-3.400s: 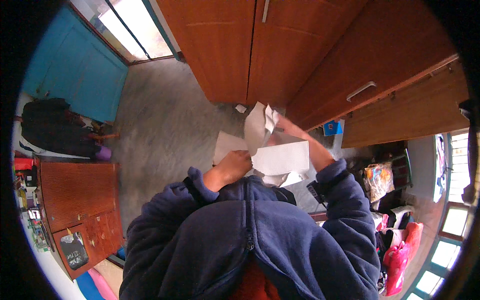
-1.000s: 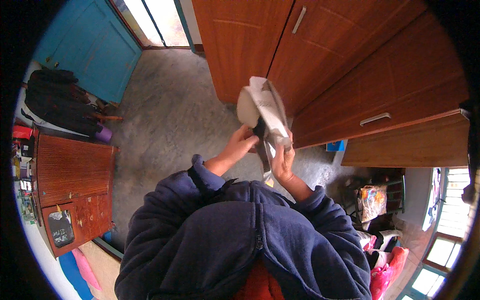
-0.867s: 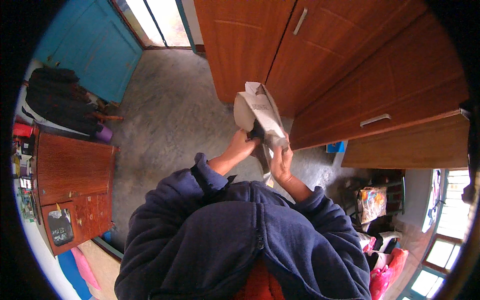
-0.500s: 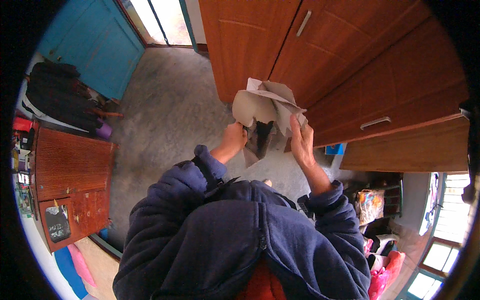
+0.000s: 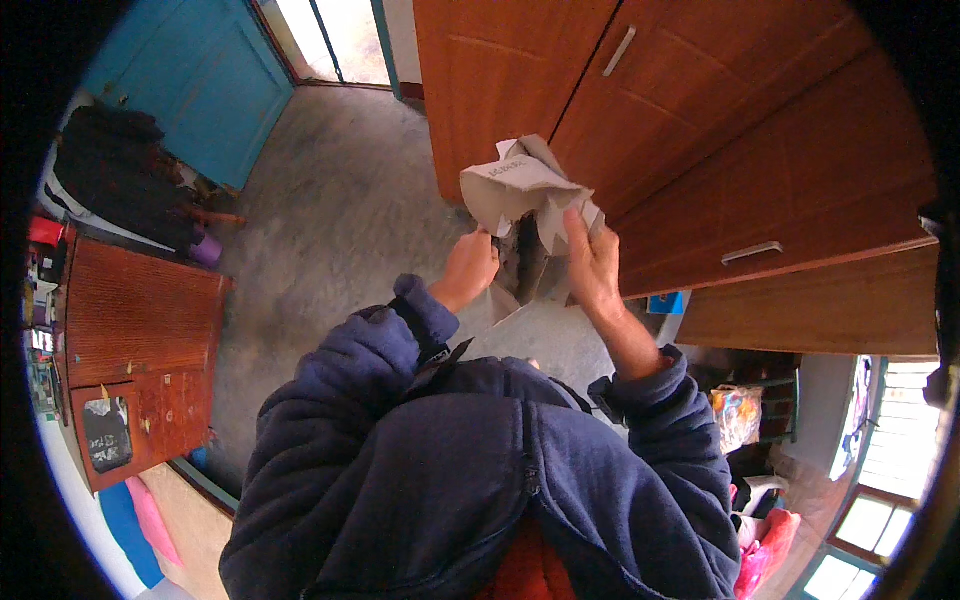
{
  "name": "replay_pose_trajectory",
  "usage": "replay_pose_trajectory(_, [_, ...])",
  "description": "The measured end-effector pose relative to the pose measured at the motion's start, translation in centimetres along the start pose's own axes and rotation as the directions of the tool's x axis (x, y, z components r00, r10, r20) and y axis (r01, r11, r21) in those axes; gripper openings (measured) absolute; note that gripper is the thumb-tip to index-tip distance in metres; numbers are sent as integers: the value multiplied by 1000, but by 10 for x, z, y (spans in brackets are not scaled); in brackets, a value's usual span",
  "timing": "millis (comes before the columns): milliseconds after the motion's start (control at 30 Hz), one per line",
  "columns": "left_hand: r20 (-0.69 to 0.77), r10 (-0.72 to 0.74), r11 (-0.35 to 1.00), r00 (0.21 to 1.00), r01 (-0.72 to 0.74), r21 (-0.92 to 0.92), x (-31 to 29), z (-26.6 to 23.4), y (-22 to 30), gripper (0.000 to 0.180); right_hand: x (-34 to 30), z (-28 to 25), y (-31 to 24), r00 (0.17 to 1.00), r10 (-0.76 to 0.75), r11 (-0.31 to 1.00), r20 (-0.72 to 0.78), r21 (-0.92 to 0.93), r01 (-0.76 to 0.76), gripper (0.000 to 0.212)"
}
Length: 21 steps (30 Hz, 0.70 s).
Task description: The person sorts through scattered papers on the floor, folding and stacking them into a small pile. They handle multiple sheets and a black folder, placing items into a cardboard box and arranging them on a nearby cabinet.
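Observation:
I hold a crumpled grey-white sheet of paper or thin cardboard (image 5: pixel 522 185) up in front of me with both hands. My left hand (image 5: pixel 468 268) grips its lower left edge. My right hand (image 5: pixel 590 262) grips its right side, fingers pointing up along the sheet. The sheet is bent into folds with a dark gap between them. Dark blue jacket sleeves cover both my forearms.
Tall brown wooden cupboard doors (image 5: pixel 640 120) with metal handles stand right behind the sheet. A grey carpet (image 5: pixel 330 210) covers the floor. A blue door (image 5: pixel 200 80) is at the far left, a wooden cabinet (image 5: pixel 130 340) at the left, coloured bags (image 5: pixel 760 500) at the lower right.
The sheets were lying flat and low; I have lifted the paper up before the cupboard, spread it wider, and my hands have moved apart on its two sides.

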<state>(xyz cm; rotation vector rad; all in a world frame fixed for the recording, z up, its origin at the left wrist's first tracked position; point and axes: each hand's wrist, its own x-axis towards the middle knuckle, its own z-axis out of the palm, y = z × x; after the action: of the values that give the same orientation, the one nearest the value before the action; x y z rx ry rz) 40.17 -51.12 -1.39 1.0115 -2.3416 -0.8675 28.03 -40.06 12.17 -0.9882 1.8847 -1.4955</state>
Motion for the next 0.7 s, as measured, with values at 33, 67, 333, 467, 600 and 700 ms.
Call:
replay_pose_trajectory(33, [-1, -15, 1000, 1000, 15, 1, 2, 0, 0, 18, 4, 0, 0, 999, -45, 996, -18, 74, 46, 27])
replay_pose_trajectory(67, [1, -25, 1000, 1000, 25, -5, 4, 0, 1, 17, 6, -1, 0, 999, -21, 996, -37, 82, 24, 28])
replay_pose_trajectory(333, [34, -135, 972, 990, 139, -188, 12, -11, 5, 28, -9, 16, 34, 976, 201, 905, -80, 398, -153, 32])
replay_pose_trajectory(467, [19, -163, 962, 987, 163, -218, 11, -11, 4, 28, -9, 4, 52, 983, 171, 938, 63, 294, -182, 30])
replay_pose_trajectory(600, [-8, -172, 941, 985, 162, -295, 9, -9, 1, 25, -20, 1, 62, 973, 174, 977, 152, 96, -190, 28])
replay_pose_trajectory(700, [-11, -189, 915, 982, 172, -366, 9, -9, 3, 24, -25, 1, 60, 980, 113, 949, 163, -309, -57, 25])
